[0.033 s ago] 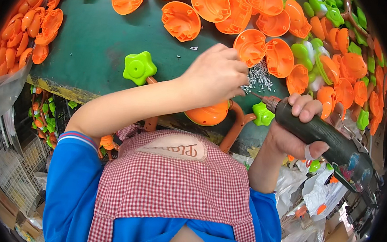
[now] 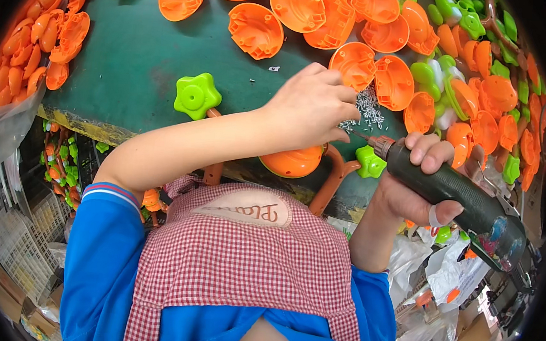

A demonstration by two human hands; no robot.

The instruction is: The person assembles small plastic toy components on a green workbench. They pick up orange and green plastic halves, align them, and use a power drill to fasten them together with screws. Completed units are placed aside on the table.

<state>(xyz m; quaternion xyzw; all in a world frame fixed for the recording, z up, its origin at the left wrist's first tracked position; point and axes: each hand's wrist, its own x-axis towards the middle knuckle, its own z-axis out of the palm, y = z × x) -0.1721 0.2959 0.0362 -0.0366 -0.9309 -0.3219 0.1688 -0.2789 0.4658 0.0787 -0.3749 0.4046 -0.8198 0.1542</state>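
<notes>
My right hand [image 2: 419,179] is wrapped around a black electric screwdriver [image 2: 453,194], its thin bit pointing left. Beside the bit's tip is my left hand [image 2: 314,107], fingers curled and pinched together at the edge of a heap of small screws [image 2: 370,111]. What the fingertips hold, if anything, is hidden. Below this hand, a rounded orange shell [image 2: 293,161] sits on a curved brown-orange tube frame [image 2: 332,180] at the table's near edge. A green star-shaped knob [image 2: 197,96] is at its left end and another green knob [image 2: 370,161] at its right.
Open orange half shells [image 2: 255,29] lie across the far side of the green table [image 2: 136,56]. More orange shells [image 2: 40,44] are heaped at the left. Green, white and orange parts [image 2: 472,89] crowd the right side. Plastic bags [image 2: 445,275] hang below at the right.
My left hand has shifted slightly right and nearer to me, bringing its fingertips closer to the screwdriver's bit. My right hand and the screwdriver have hardly moved.
</notes>
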